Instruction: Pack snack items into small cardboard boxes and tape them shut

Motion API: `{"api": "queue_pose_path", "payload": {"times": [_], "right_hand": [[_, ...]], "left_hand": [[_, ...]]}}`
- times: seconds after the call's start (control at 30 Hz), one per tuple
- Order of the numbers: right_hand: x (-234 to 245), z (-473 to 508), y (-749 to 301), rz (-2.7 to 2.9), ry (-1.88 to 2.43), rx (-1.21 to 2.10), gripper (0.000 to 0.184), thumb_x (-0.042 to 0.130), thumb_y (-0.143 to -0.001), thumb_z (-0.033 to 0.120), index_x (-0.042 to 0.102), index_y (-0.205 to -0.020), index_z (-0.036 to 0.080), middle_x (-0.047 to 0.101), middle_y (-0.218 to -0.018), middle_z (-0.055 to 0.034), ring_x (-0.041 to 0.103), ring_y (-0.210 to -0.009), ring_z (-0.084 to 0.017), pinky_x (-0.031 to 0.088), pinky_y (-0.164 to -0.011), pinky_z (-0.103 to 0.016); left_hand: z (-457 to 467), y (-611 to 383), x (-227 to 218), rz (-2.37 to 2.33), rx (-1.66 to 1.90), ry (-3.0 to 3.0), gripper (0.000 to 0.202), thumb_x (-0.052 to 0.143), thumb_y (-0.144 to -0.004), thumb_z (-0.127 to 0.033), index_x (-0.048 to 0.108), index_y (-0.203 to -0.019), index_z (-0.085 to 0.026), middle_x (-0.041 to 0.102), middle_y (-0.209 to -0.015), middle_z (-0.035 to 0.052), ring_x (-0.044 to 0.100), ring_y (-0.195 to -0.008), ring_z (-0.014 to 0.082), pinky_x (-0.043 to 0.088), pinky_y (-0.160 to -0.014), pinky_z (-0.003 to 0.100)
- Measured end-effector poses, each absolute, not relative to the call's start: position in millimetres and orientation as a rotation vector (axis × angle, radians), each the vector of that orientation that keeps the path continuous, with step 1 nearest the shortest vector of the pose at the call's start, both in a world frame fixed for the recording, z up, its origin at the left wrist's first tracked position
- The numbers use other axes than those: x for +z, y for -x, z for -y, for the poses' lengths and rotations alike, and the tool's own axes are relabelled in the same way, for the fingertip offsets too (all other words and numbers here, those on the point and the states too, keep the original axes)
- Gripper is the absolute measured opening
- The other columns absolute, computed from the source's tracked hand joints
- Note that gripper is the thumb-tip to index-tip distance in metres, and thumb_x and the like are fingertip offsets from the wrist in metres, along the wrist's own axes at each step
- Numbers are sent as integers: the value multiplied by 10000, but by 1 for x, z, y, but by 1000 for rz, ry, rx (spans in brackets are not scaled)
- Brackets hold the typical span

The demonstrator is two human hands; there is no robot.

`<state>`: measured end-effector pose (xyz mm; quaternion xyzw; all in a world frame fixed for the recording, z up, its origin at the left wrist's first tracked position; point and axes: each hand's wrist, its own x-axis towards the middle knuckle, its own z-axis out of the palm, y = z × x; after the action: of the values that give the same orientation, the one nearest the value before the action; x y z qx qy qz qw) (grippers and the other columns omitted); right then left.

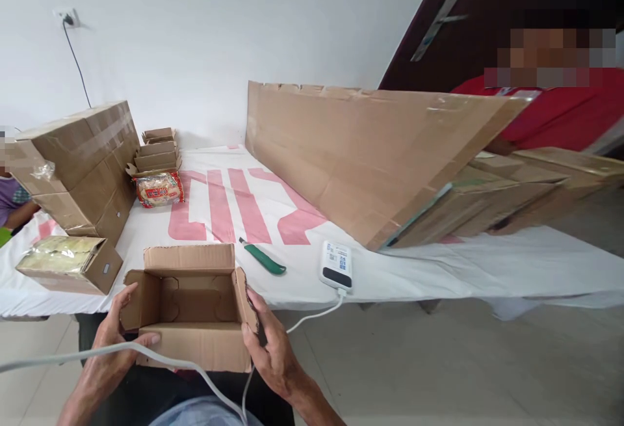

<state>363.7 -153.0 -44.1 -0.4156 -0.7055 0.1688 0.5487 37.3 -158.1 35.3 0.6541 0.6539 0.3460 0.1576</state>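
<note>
Holding box (197,306) between seven and eight o'clock in view, with left hand (110,332) at its nine-o'clock end, right hand (273,348) at three. Running lengthwise nine-to-three, lying equally near both.

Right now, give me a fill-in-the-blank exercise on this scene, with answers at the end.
The hands holding the open box number ____.
The knife has a ____ handle.
The cable joined to the white device is ____.
Seen from here, the red pack lies to the knife's ____.
Missing words: two; green; white; left.
</note>
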Motion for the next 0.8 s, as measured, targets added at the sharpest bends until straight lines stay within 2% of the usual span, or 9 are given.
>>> {"api": "queue_pose_path", "payload": {"times": [0.13,0.23,0.33,0.43,0.53,0.63,0.73,0.8], "right_hand": [[-43,152,-357,1637,959,387,710,529,-1004,173,310,-1663,319,546,-1601,-99,571,-1441,-297,525,-1177,-483],[-23,138,-351,1627,867,580,697,630,-993,364,368,-1634,290,484,-1640,-122,491,-1498,-338,477,-1208,-514],[2,122,-347,1577,755,827,741,649,-972,544,409,-1611,256,497,-1622,-145,512,-1472,-343,520,-1154,-478],[19,110,-348,1512,698,918,652,584,-1016,479,410,-1607,265,537,-1589,-136,557,-1429,-306,532,-1124,-455],[30,104,-352,1562,718,772,674,594,-995,352,376,-1627,274,523,-1597,-130,531,-1451,-299,504,-1157,-477],[41,100,-355,1748,736,433,806,713,-927,367,362,-1642,245,468,-1639,-161,445,-1516,-350,405,-1238,-554],[55,93,-353,1994,719,200,846,840,-843,459,488,-1574,222,559,-1561,-190,446,-1505,-407,308,-1268,-649],[62,88,-355,2108,713,175,793,869,-810,514,589,-1493,224,645,-1462,-189,512,-1443,-419,318,-1248,-679]], "left_hand": [[149,-35,33,-1926,1070,-1791,860,841,-670,-583,593,-1424,-253,672,-1391,142,611,-1337,420,556,-1045,530],[123,-32,46,-1964,1151,-1681,779,780,-690,-641,641,-1341,-235,705,-1321,129,661,-1250,387,565,-1020,492],[94,-26,60,-1969,1191,-1520,729,731,-683,-644,670,-1264,-209,749,-1180,116,714,-1087,345,595,-913,434],[73,-17,68,-1929,1155,-1361,777,749,-650,-606,641,-1306,-204,764,-1036,87,730,-882,289,600,-749,369],[62,-9,71,-1967,1132,-1338,736,749,-638,-569,659,-1278,-217,753,-933,56,696,-731,247,560,-631,325],[58,-13,77,-2066,1129,-1508,579,712,-673,-527,709,-1160,-214,738,-878,53,676,-729,253,538,-640,326],[59,-34,85,-2111,1021,-1711,555,626,-754,-515,704,-1205,-200,632,-666,-3,610,-619,245,495,-618,336],[60,-52,92,-2087,950,-1793,585,579,-801,-504,677,-1282,-187,525,-556,-50,558,-545,235,465,-602,335]]}}
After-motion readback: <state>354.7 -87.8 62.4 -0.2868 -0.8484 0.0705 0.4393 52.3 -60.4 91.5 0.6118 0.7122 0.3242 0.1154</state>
